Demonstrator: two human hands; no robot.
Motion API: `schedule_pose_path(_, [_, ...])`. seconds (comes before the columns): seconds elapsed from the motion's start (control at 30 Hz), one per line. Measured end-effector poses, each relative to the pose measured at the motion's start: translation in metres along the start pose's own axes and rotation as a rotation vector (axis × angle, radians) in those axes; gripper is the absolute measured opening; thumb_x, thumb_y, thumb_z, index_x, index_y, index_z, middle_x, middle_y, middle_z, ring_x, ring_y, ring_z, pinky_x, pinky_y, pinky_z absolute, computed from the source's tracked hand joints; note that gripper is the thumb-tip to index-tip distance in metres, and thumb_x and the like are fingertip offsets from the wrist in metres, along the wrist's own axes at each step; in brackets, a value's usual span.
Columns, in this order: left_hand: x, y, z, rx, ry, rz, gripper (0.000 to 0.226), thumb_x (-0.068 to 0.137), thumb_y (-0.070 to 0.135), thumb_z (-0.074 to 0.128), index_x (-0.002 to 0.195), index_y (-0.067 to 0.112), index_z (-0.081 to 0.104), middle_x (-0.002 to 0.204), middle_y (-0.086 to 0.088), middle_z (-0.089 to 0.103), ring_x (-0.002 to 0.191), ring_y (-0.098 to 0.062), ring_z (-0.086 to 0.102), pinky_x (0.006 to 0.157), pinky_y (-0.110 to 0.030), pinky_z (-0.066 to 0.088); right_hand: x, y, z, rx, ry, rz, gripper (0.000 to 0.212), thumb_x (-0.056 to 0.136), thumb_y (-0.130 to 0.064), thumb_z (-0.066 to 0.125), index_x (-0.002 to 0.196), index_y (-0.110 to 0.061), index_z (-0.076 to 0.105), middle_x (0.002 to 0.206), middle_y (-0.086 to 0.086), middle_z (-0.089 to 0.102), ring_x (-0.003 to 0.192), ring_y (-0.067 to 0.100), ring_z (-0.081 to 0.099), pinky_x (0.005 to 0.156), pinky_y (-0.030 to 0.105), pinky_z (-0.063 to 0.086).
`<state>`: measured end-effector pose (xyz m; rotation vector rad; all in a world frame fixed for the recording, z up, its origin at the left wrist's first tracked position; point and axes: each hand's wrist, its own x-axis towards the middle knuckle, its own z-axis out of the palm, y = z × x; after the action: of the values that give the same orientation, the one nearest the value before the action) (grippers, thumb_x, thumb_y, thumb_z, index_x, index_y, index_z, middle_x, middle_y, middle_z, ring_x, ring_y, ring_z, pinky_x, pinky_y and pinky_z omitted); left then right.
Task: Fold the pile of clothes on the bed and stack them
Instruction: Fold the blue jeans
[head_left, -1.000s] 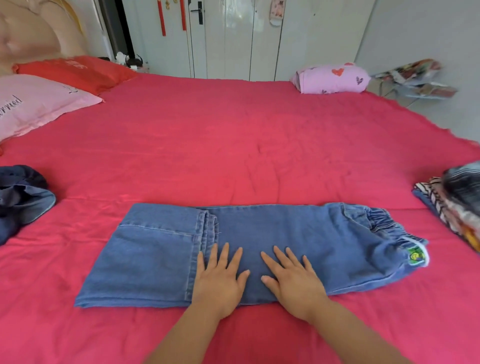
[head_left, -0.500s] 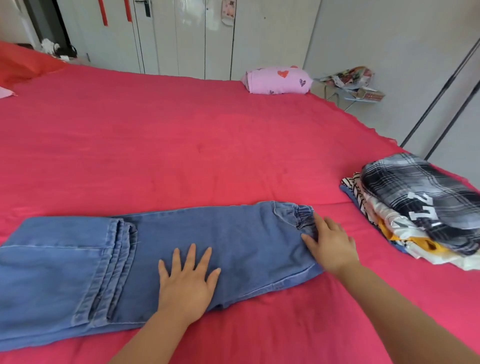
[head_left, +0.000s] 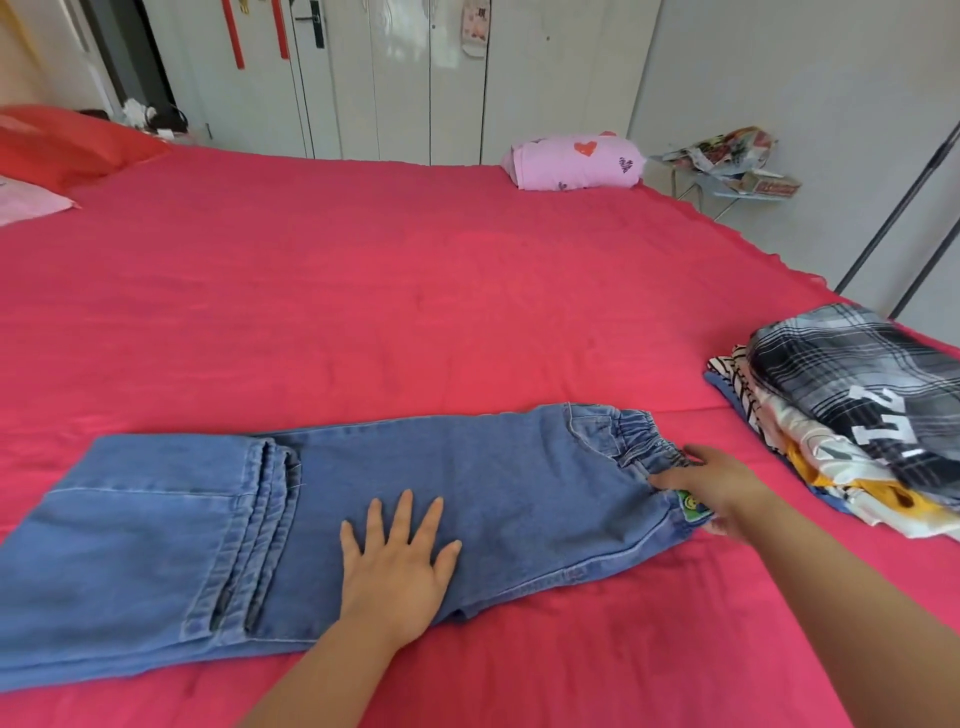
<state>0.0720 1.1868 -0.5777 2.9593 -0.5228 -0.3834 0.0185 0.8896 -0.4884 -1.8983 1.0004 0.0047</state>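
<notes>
A pair of blue jeans (head_left: 493, 483) lies flat across the near part of the red bed (head_left: 415, 312), legs folded back at the left, elastic waistband at the right. My left hand (head_left: 395, 566) rests flat on the middle of the jeans, fingers spread. My right hand (head_left: 711, 483) is at the waistband end, fingers curled around its edge by a small green label. To the right sits a stack of folded clothes (head_left: 852, 415) with a black-and-white plaid garment on top.
A pink folded garment with hearts (head_left: 576, 161) lies at the bed's far edge. Red and pink pillows (head_left: 57, 150) are at the far left. White wardrobe doors (head_left: 457, 78) stand behind. A small shelf with papers (head_left: 727, 161) stands beyond the bed's right corner.
My right hand slid from the middle of the jeans to the waistband end and took hold of it. My view turned right, bringing the folded stack into sight. The left hand stayed flat.
</notes>
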Motion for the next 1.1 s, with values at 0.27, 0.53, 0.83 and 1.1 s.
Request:
schedule_pose_path(0.27, [-0.017, -0.025, -0.037, -0.356, 0.197, 0.020, 0.057, 0.098, 0.039, 0.035, 0.149, 0.025, 0.013, 0.157, 0.004, 0.011, 0.146, -0.017, 0.002, 0.118, -0.042, 0.000, -0.101, -0.073, 0.100, -0.562, 0.465, -0.940, 0.061, 0.067, -0.011, 0.068, 0.126, -0.017, 0.054, 0.096, 0.013, 0.054, 0.084, 0.036, 0.053, 0.073, 0.042, 0.049])
schedule_pose_path(0.53, [-0.036, -0.078, -0.054, -0.848, 0.382, -0.096, 0.047, 0.097, 0.018, 0.045, 0.143, 0.013, 0.034, 0.140, -0.007, 0.046, 0.127, -0.019, 0.044, 0.101, -0.025, 0.032, -0.158, -0.027, 0.201, -0.602, -0.292, -1.213, 0.067, 0.081, -0.021, 0.056, 0.143, -0.020, 0.031, 0.133, 0.000, 0.046, 0.123, 0.017, 0.040, 0.106, 0.026, 0.032])
schedule_pose_path(0.83, [-0.015, -0.050, -0.060, -1.423, -0.152, -0.415, 0.092, 0.056, 0.064, 0.073, 0.129, 0.015, 0.048, 0.123, -0.005, 0.059, 0.105, -0.026, 0.059, 0.088, -0.044, 0.053, -0.106, -0.021, 0.145, -0.630, 0.029, -0.903, 0.053, 0.091, -0.041, 0.046, 0.139, -0.017, 0.043, 0.142, 0.006, 0.043, 0.132, 0.023, 0.040, 0.110, 0.031, 0.030])
schedule_pose_path(1.1, [0.004, -0.068, -0.091, -1.250, 0.173, -0.247, 0.016, 0.087, 0.012, 0.060, 0.082, 0.020, 0.047, 0.076, 0.006, 0.046, 0.068, -0.010, 0.044, 0.074, -0.032, 0.037, -0.111, -0.016, 0.166, -0.699, -0.027, -0.999, 0.068, 0.081, -0.058, 0.024, 0.134, -0.024, 0.049, 0.129, -0.001, 0.056, 0.121, 0.018, 0.052, 0.101, 0.033, 0.041])
